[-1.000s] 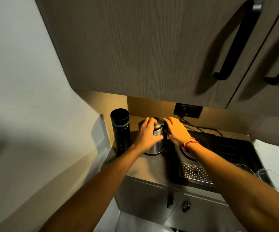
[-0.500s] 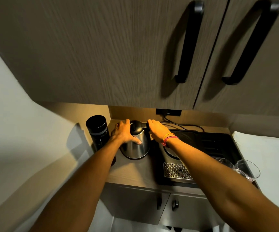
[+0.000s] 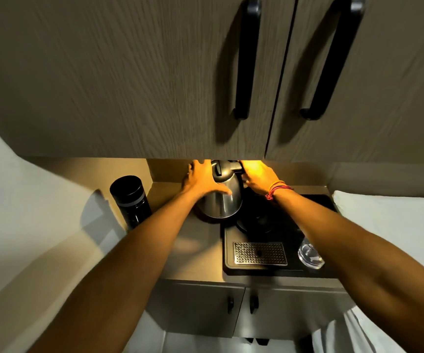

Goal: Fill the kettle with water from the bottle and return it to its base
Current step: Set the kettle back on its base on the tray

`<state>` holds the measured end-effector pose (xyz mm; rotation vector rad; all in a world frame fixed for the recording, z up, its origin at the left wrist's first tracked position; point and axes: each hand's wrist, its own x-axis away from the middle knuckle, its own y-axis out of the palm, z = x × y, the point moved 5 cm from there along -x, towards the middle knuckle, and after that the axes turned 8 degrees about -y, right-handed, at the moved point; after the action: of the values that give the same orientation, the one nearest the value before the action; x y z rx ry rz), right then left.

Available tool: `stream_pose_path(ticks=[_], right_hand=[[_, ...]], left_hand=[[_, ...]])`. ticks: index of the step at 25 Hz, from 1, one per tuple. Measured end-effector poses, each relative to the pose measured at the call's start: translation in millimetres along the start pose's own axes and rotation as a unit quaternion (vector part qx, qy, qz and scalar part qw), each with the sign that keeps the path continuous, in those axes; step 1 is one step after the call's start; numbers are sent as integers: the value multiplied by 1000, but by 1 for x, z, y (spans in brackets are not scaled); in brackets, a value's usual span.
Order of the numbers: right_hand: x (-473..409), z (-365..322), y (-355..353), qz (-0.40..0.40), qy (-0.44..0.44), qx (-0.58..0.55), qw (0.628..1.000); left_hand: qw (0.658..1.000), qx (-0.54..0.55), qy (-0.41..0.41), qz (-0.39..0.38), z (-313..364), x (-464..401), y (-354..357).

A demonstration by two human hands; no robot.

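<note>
A steel kettle [image 3: 222, 202] stands on the counter just left of the black tray [image 3: 292, 266], its top tucked under the wall cabinet. My left hand [image 3: 202, 180] is spread flat against the kettle's left side. My right hand [image 3: 258, 178] is closed around the kettle's black handle at its upper right. A round black kettle base [image 3: 254, 221] lies on the tray right of the kettle, dark and hard to make out. A tall black bottle [image 3: 130, 198] with its cap on stands in the left corner of the counter.
The wall cabinet [image 3: 154, 72] with two black handles hangs low over the counter. A metal drip grate [image 3: 260, 253] and a clear glass [image 3: 310, 254] sit on the tray. A white cloth [image 3: 394, 220] lies at right. Lower cabinet doors are below.
The view has moved in closer and tilted. My left hand has slid from the kettle's top to its side. My right hand stays on the handle.
</note>
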<state>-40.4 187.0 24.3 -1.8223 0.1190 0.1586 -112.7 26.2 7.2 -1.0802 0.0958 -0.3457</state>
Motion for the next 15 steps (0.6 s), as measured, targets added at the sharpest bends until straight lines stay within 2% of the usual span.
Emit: stream_pose_path(ticks=[8,15], right_hand=[[42,87,-8,1,68,-1,998],[54,115,-5,-6,73,-14,997]], left_hand=[[997,-32,61,-34,81,9,48],[993,-86,80,-31,109,14,60]])
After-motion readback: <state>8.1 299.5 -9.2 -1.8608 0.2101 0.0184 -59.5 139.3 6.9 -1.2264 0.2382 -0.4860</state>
